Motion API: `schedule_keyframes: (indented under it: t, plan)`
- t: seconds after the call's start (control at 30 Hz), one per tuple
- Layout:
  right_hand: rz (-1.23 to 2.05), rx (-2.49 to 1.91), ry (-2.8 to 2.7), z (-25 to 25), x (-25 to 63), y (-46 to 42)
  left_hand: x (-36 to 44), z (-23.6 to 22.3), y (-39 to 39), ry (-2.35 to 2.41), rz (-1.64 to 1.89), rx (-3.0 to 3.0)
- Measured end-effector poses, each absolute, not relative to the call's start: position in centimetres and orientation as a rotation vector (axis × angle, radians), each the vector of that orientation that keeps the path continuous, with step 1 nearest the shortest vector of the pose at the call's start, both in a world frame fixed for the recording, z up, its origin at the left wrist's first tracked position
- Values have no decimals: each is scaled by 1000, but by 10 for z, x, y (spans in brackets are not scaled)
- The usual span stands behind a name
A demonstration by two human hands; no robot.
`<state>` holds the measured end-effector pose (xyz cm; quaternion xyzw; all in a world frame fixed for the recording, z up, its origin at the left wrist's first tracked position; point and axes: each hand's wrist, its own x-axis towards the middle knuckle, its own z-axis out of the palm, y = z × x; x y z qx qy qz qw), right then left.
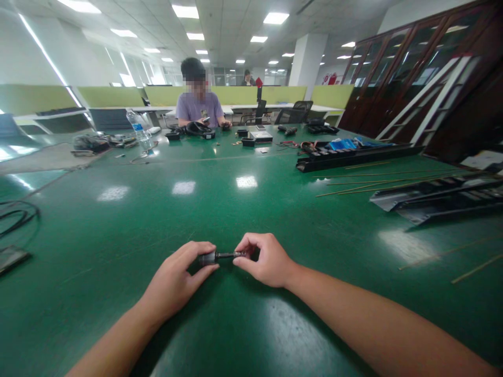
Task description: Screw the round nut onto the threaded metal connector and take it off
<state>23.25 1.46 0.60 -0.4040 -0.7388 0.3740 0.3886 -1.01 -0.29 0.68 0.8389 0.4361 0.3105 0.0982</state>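
Note:
Between my hands, just above the green tabletop (220, 209), is a small dark cylindrical part (208, 258) with a thin metal shaft (225, 255) pointing right. Its exact kind is not clear. My left hand (176, 280) grips the thick cylinder between thumb and fingers. At the other end, my right hand (265, 259) pinches the shaft's tip with thumb and forefinger. The fingertips partly hide that tip. The part lies roughly level, across my view.
Black metal channels (444, 201) and thin rods (353, 188) lie on the right. Farther back are a water bottle (139, 131), black boxes (257, 138) and a long black tray (353, 157). A person (200, 107) sits across the table. Cables (18, 217) lie left.

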Motion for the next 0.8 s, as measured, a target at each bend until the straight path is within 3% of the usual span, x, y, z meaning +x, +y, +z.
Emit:
schedule_keyframes:
  t: [0.8]
  plan:
    - [960,-1041,-1835,4,234,17,-15,7,-3,1328,914,2492]
